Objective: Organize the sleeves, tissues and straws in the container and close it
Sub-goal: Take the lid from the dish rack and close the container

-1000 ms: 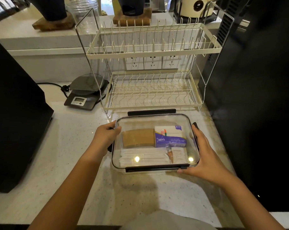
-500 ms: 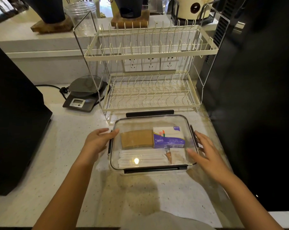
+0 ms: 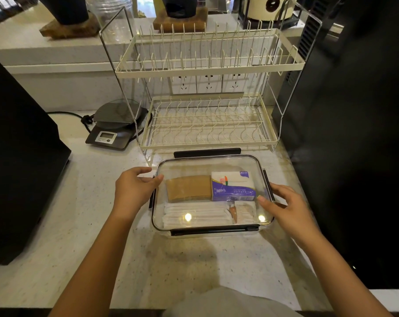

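A clear rectangular container (image 3: pixel 207 160) with black side clasps sits on the counter under its transparent lid. Through the lid I see brown cardboard sleeves (image 3: pixel 188 188) at the back left, a purple and white tissue pack (image 3: pixel 233 186) at the back right, and white wrapped straws (image 3: pixel 196 215) along the front. My left hand (image 3: pixel 134 187) rests at the container's left edge with its thumb on the lid's corner. My right hand (image 3: pixel 283 204) hovers at the right edge with fingers extended, the thumb tip over the lid near the right clasp (image 3: pixel 269 185).
A cream two-tier dish rack (image 3: pixel 207 124) stands just behind the container. A digital scale (image 3: pixel 116 126) sits back left with its cord. A large black appliance (image 3: pixel 15 156) blocks the left, and a black cabinet (image 3: pixel 354 133) walls the right. The counter (image 3: pixel 171 266) stretches toward me.
My right hand has left the container's front right corner and moved up to the right edge. My left hand has stayed at the left edge with little change.
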